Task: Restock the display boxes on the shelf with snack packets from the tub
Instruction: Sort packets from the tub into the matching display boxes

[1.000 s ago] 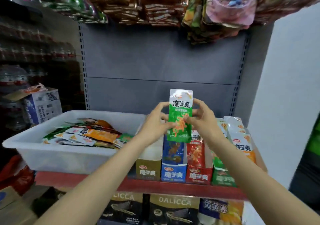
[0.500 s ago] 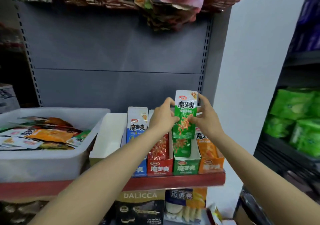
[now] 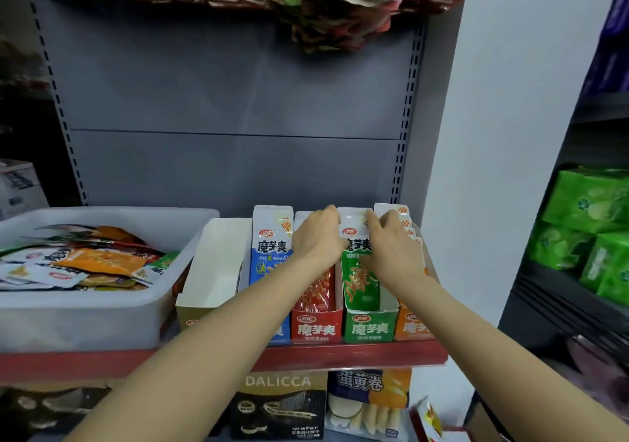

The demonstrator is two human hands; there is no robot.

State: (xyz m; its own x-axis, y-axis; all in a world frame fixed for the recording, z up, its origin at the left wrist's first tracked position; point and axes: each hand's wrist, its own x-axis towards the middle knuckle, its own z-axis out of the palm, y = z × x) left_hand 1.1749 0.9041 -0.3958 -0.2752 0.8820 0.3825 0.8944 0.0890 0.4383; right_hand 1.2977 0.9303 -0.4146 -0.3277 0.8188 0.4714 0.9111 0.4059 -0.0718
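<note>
Both my hands, left (image 3: 320, 237) and right (image 3: 391, 247), pinch the green packet (image 3: 360, 278) into the green box (image 3: 371, 326). White box (image 3: 218, 264) empty; tub (image 3: 85, 312) has plenty left.

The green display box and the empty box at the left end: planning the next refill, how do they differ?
The green display box holds upright green packets; the empty box shows only bare white walls. Both hands are at the green box; none touches the empty box. Both stand open-topped on the red shelf.
</note>
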